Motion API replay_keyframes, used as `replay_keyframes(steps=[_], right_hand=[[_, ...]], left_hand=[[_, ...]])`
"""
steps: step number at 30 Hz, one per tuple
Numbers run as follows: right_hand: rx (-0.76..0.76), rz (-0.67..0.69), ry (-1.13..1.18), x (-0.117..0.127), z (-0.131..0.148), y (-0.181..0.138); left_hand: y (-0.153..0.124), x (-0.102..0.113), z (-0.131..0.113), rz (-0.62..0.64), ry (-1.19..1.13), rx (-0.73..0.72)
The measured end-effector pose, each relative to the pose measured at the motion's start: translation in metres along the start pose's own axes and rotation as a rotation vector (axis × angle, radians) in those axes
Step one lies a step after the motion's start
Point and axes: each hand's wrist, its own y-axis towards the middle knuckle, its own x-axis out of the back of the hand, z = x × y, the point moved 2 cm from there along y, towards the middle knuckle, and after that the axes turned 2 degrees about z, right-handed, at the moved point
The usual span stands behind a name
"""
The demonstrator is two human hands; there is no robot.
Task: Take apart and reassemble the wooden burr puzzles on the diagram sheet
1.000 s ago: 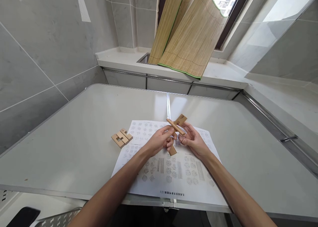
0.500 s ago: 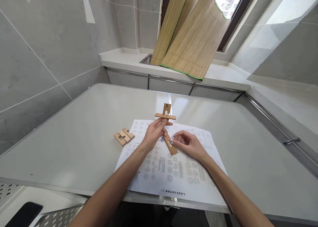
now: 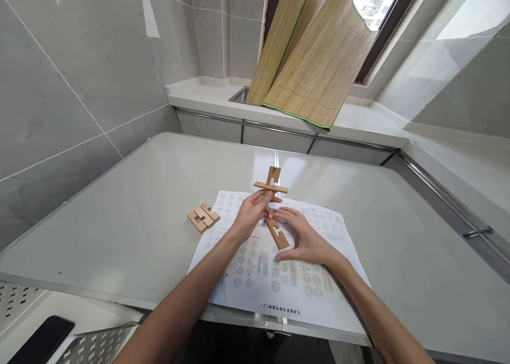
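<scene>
My left hand (image 3: 253, 211) pinches a cross of interlocking wooden puzzle pieces above a printed sheet (image 3: 255, 279). One long notched piece (image 3: 278, 235) slants down toward me; its upper end, marked with a dark character, points away. A thinner crosspiece (image 3: 274, 187) lies across it, above my fingers. My right hand (image 3: 306, 236) is open beside the lower end, thumb and fingers spread around it. Its fingertips reach close to my left fingers; whether they touch the wood I cannot tell. The joint is partly hidden by my left hand.
Several notched wooden pieces (image 3: 203, 218) lie together left of the sheet on the white folding table (image 3: 139, 210). A dark phone (image 3: 45, 340) rests at lower left. Behind the table, a bamboo mat (image 3: 306, 66) leans over a ledge (image 3: 207, 95) by the window.
My right hand has opened, its thumb now spread below the long piece and its fingers nearer my left hand. My left hand keeps its hold; the view has shifted slightly.
</scene>
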Motion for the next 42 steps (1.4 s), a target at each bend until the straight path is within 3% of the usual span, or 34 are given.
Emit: replay_keyframes(steps=[4,8,12,16,20,23,29,33,42], right_hand=[[-0.086,0.088,0.027,0.005,0.000,-0.003],[-0.102,0.033,0.049,0.007,0.003,-0.002],[-0.085,-0.149,0.102,0.008,0.000,0.000],[-0.214,-0.379,0.279,0.013,-0.012,-0.001],[-0.284,-0.583,0.659,0.018,-0.020,-0.002],[-0.271,-0.643,0.987,0.019,-0.019,0.000],[-0.178,-0.533,1.176,0.014,-0.011,0.003],[-0.142,-0.423,1.135,0.010,-0.008,0.002],[-0.164,-0.317,0.960,0.011,0.001,0.005]], left_hand=[[0.000,0.000,0.000,0.007,0.009,-0.001],[0.000,0.001,0.000,0.012,0.024,-0.002],[-0.001,-0.001,-0.002,0.027,0.036,-0.010],[-0.002,-0.003,-0.002,0.034,0.080,-0.008],[-0.001,-0.004,0.001,0.058,0.149,-0.008],[-0.002,-0.007,0.004,0.109,0.201,-0.006],[-0.006,-0.011,0.006,0.153,0.290,0.003],[-0.007,-0.011,0.005,0.148,0.326,0.002],[-0.010,-0.015,0.009,0.188,0.426,0.009]])
